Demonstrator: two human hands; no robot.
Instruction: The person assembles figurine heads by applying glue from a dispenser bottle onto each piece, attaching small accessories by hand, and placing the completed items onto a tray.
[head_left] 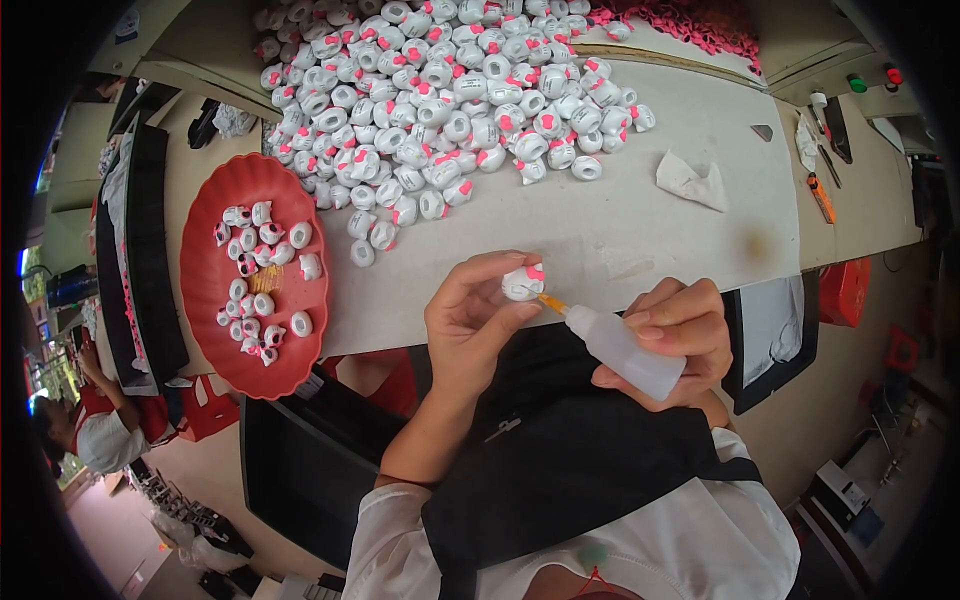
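1. Left hand [470, 320] pinches a small white figure [523, 282] with a pink bow, fingers clamped on it, above the bench [640, 230] edge.
2. Right hand [680, 335] is wrapped around a white glue bottle [625, 350]; its orange nozzle tip touches the figure.
3. Big pile [440, 100] of the same figures lies on the bench beyond.
4. Red tray [205, 290] at left holds more figures.
5. Crumpled tissue [692, 182] lies right of the pile.
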